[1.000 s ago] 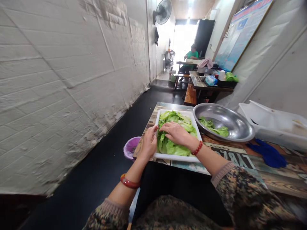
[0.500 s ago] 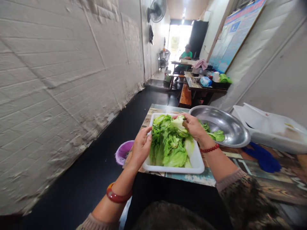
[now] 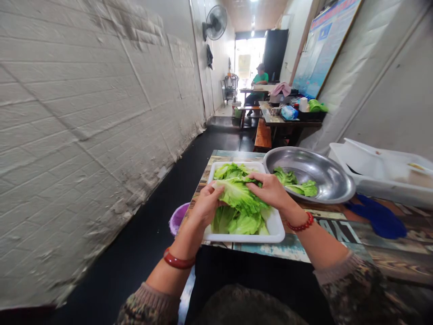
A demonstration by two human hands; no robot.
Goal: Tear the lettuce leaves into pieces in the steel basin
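Note:
Between my two hands a lettuce leaf point(image 3: 238, 195) is stretched sideways above a white plastic tray point(image 3: 252, 238). My left hand point(image 3: 206, 204) pinches its pale stem end between thumb and fingers. The leaf's green upper edge is gripped by my right hand point(image 3: 269, 189), its fingertips partly hidden behind the leaf. More lettuce leaves point(image 3: 233, 222) fill the tray beneath. To the right of my right hand lies a wide steel basin point(image 3: 329, 178), holding a few lettuce leaves point(image 3: 306, 188) at its near left side.
A blue cloth or glove point(image 3: 379, 216) lies right of the basin on the wood-patterned table point(image 3: 389, 266). Behind it stands a white plastic bin point(image 3: 385, 183). A purple bucket point(image 3: 177, 219) is below the table's left edge. Further back, a person in green point(image 3: 260, 77) sits at another table.
My left hand has come off the tray's left side and moved inward to take the leaf's stem end. My right hand has lifted the leaf, which now spans both hands.

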